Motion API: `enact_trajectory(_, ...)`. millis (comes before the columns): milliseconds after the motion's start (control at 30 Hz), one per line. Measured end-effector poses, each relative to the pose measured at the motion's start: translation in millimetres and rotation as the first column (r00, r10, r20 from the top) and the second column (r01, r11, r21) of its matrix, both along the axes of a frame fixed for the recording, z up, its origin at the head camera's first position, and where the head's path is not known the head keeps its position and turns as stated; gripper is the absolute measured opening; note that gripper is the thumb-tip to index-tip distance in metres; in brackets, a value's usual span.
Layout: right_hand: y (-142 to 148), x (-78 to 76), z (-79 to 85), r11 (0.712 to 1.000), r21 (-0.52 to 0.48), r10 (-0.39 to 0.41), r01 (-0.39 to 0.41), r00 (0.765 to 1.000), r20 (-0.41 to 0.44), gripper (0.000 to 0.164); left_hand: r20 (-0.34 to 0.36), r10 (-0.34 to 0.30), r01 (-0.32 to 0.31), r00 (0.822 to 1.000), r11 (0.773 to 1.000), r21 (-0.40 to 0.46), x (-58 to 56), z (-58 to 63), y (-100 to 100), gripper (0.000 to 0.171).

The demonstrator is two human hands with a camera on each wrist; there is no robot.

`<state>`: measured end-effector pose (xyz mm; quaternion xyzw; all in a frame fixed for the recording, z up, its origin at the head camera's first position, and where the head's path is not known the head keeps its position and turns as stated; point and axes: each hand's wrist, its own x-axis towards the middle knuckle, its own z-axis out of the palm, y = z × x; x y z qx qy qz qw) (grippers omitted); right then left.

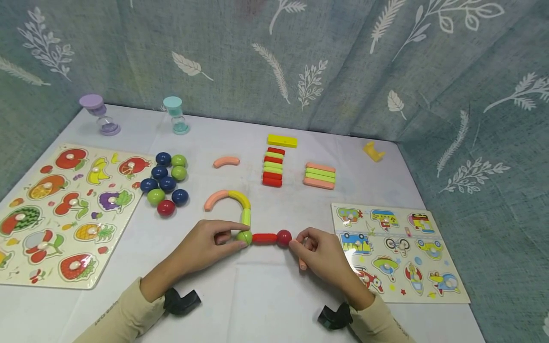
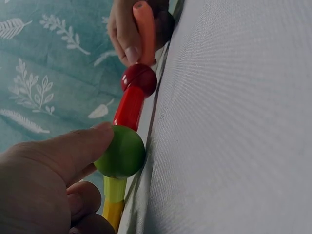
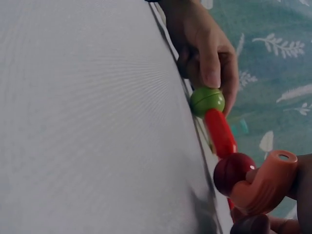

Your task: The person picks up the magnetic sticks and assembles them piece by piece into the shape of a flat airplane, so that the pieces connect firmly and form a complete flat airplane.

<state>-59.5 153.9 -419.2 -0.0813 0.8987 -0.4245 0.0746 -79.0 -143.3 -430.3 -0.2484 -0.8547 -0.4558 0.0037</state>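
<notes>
My left hand [image 1: 208, 245] pinches a green ball [image 1: 245, 237] between thumb and fingers. From that ball a red rod [image 1: 264, 238] runs right to a dark red ball [image 1: 284, 237]. My right hand [image 1: 326, 255] holds a salmon curved piece [image 3: 267, 183], one end of which is right at the red ball in the right wrist view. Above the green ball, a yellow-green rod [image 1: 246, 216], a yellow curved piece [image 1: 241, 198] and a salmon curved piece [image 1: 216, 198] form a hook shape. The left wrist view shows the green ball [image 2: 121, 153] close under the thumb.
Several loose balls [image 1: 167, 184] lie beside the fruit puzzle board [image 1: 92, 281] at left. Behind the hook are a salmon curve [image 1: 226, 162], stacked rods [image 1: 273, 170], more rods [image 1: 319, 176] and a yellow bar [image 1: 282, 141]. A vehicle puzzle board [image 1: 450, 295] lies right; two sand timers [image 1: 175, 107] stand behind.
</notes>
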Motion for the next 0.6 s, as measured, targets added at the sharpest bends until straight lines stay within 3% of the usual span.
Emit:
enact_trajectory(233,1.1,-3.1,-8.1,1.0,0.012,0.007,-0.005,0.994,-0.112,0.019,-0.01,-0.003,0.003,1.0,1.0,0.006,-0.3,1.6,1.0,0.028)
enact_trajectory(467,3.0,-6.1,-7.4,0.998,0.046,0.056,-0.05,0.992,-0.117,0.026,-0.017,0.002,-0.003,1.0,1.0,-0.009,0.1,2.4,1.0,0.029)
enact_trajectory(600,4.6,-7.0,-7.3,0.997,0.057,0.068,-0.061,0.988,-0.138,0.022,-0.016,0.01,-0.01,1.0,1.0,-0.013,0.3,1.3,0.9,0.029)
